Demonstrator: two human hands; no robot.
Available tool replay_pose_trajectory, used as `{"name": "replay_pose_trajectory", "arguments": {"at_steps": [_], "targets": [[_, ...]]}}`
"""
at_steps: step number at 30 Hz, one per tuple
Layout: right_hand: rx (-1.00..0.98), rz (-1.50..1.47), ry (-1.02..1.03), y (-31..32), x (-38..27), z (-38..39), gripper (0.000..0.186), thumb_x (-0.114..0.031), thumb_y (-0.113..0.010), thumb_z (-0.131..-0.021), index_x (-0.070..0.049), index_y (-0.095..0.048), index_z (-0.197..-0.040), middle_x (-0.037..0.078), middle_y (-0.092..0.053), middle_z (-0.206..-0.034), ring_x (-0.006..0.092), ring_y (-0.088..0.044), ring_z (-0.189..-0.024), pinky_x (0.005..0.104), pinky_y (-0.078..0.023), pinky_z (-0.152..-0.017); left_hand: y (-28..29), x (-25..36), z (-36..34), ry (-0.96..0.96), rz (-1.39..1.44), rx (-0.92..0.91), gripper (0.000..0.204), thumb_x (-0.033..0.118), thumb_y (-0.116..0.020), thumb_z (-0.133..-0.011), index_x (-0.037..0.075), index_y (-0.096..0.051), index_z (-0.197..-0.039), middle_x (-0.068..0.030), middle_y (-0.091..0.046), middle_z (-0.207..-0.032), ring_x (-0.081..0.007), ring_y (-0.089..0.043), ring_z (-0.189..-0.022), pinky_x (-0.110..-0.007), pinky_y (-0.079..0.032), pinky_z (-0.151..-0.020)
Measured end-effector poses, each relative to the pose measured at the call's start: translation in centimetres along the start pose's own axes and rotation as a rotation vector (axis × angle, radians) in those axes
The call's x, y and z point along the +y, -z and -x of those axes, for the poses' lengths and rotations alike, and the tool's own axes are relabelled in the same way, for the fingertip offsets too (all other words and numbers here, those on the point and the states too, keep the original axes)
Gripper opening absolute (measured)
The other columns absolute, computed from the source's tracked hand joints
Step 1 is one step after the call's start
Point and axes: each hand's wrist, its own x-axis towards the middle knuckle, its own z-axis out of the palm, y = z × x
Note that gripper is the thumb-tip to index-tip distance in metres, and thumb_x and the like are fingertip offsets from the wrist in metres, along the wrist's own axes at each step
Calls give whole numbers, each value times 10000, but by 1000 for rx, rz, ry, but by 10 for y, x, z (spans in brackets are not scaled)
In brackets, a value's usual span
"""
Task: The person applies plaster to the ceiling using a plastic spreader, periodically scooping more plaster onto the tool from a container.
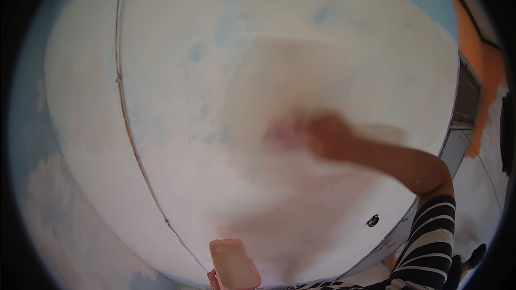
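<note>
White coats most of the wall (166, 123); blue patches (198, 51) right of the cable (127, 121) look unfinished. Near its foot, the left hand (213, 278) holds a pink tub (226, 241); I cannot tell the blurred right hand's (330, 135) grip.

A big white wall (161, 32) had pale blue patches (322, 14), and a thin cable (119, 81) ran down its left part. Low on the right was a small dark spot (372, 220). Past the right edge, orange paint (475, 29) showed near a dark panel (466, 96).
</note>
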Motion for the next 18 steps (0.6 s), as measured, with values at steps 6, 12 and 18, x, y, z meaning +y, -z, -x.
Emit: {"name": "replay_pose_trajectory", "arguments": {"at_steps": [6,12,18], "targets": [[631,67,-733,81,186,3,332,-311,-585,-924,-42,-657,-1106,242,-695,-909,402,-671,-860,479,-525,-765,-2,-1,-3,16,-26,29,590,519,-426,-915,81,-523,-1298,-105,-617,-1189,-290,-614,-1042,-455,-528,-876],[-33,-391,-163,34,53,48,413,-105,-459,-938,-223,-489,-1332,167,-638,-1186,304,-655,-1029,423,-518,-901,-1,-1,-7,3,-47,62,581,511,-427,-917,78,-526,-1292,-105,-620,-1184,-287,-616,-1039,-450,-529,-874],[-135,-489,-216,10,65,68,590,23,-433,-903,-244,-466,-1428,126,-657,-1210,219,-666,-1045,338,-520,-935,-10,-7,-17,10,-64,65,572,502,-427,-919,76,-530,-1286,-104,-622,-1179,-283,-617,-1036,-445,-529,-872]]}}
